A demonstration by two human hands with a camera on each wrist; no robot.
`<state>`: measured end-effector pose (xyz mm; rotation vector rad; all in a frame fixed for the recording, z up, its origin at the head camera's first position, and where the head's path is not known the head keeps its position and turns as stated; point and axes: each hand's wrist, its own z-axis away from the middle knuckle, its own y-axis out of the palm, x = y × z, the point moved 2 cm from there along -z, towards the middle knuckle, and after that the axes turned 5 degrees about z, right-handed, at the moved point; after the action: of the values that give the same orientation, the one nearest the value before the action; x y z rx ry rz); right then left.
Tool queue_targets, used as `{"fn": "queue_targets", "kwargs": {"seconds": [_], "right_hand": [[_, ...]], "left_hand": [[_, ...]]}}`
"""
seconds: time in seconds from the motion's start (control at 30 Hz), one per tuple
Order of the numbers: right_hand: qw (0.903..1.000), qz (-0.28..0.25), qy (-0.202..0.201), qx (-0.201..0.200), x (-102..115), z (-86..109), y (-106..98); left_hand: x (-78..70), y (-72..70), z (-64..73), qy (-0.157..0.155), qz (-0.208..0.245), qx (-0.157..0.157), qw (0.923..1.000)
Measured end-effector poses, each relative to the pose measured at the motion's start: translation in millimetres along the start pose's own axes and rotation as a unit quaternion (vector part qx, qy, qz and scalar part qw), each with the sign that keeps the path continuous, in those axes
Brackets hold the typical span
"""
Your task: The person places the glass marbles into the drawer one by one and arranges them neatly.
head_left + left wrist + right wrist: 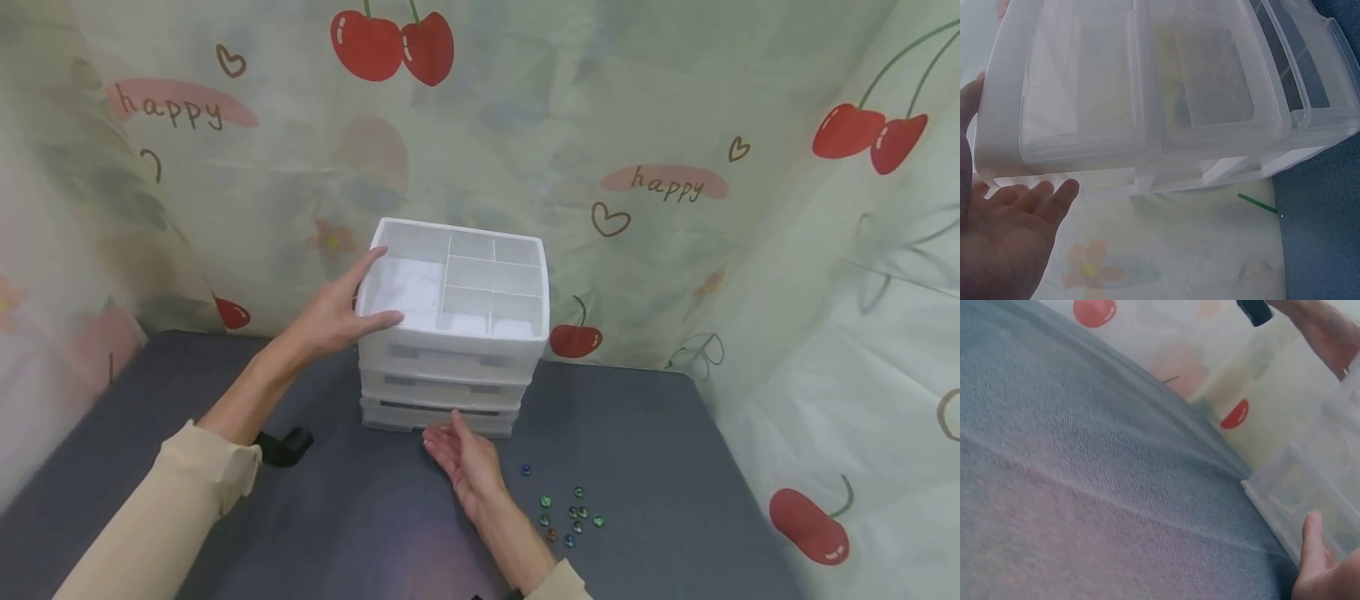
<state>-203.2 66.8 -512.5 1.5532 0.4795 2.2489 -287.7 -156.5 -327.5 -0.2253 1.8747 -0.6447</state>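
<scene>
A white plastic drawer organizer [453, 367] with clear stacked drawers and a divided top tray stands toward the back of the table. My left hand [333, 312] holds its upper left side, thumb over the front of the rim and index finger farther back. In the left wrist view, that hand's fingers [1063, 200] lie along the side below the top edge. My right hand [468, 467] is palm up at the lowest drawer [491, 423], thumb raised in front of it and fingers extended at its lower edge. A dark gap shows above that drawer's front.
Several small glass beads [577, 512], green, blue and brownish, lie on the dark table cloth [645, 467] right of my right forearm. A patterned curtain [480, 125] with cherries hangs behind and at the sides. A black wrist device [285, 447] sticks out by my left sleeve.
</scene>
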Motion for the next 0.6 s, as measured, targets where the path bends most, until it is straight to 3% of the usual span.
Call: {"fn": "queue_targets", "kwargs": {"seconds": [0.4,0.6], "right_hand": [[0.999,-0.018,0.041,0.002,1,16.7,0],[0.9991,-0.025,0.033,0.002,0,21.6,-2]], "left_hand": [[0.5,-3.7,3.5,-0.001,0.015,-0.004,0.9999],[-1.3,0.0,-2.9,0.005,0.011,-0.009,0.9999]]}}
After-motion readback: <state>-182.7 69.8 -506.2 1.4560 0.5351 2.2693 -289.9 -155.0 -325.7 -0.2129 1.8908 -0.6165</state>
